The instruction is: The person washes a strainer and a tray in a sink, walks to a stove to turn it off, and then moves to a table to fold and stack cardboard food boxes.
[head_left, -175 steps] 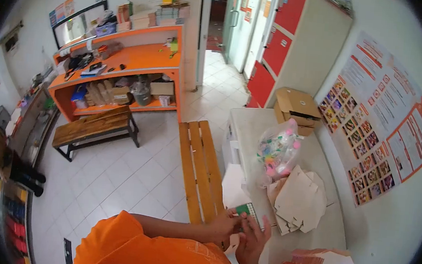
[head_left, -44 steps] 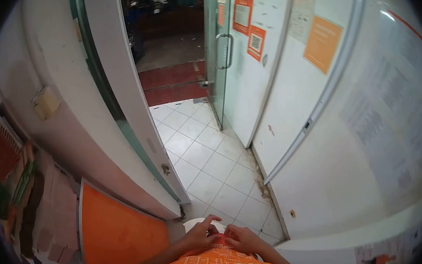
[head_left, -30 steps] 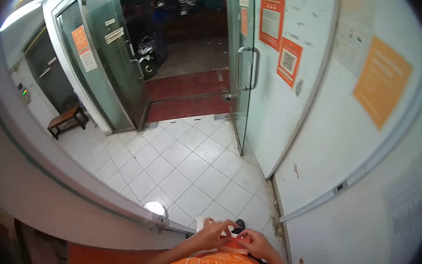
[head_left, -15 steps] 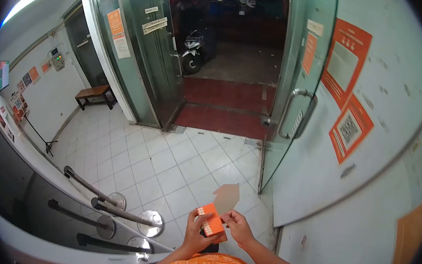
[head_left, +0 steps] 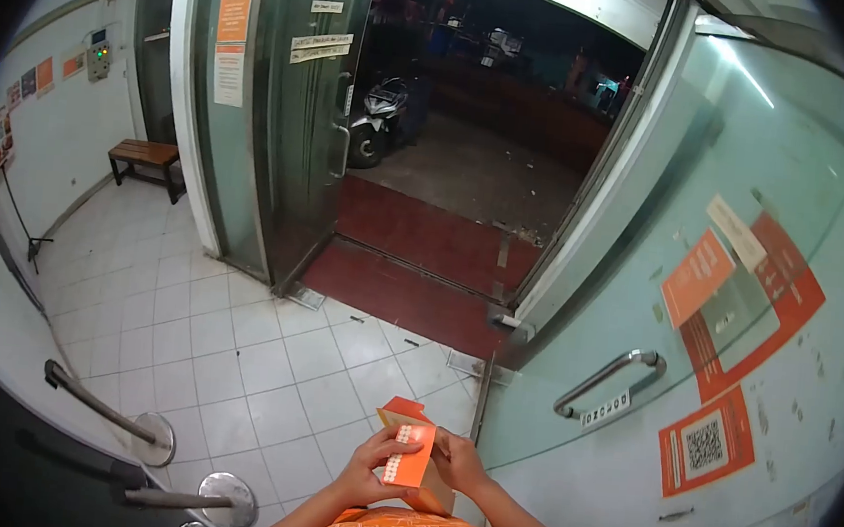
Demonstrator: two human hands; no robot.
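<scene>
An orange cardboard box (head_left: 411, 465) with a row of white print along one side is held low in front of my orange shirt. Its brown inner side and an orange flap show at the top. My left hand (head_left: 369, 469) is closed around the box's left side, with fingers lying across the printed face. On the right side, my right hand (head_left: 462, 462) grips the carton near its upper edge; some of its fingertips are hidden behind the cardboard.
At right stands a glass door (head_left: 586, 459) with a metal handle (head_left: 612, 381). Beyond the doorway lie a red step (head_left: 410, 283) and a parked motorbike (head_left: 378, 124). Barrier posts (head_left: 108, 407) stand at lower left on the white tiled floor (head_left: 264, 350); a wooden bench (head_left: 148, 154) is farther back.
The view has swung right and closer to the doorway. The brown flap that stood raised above the box is lower now, and my right hand has moved against the box's side.
</scene>
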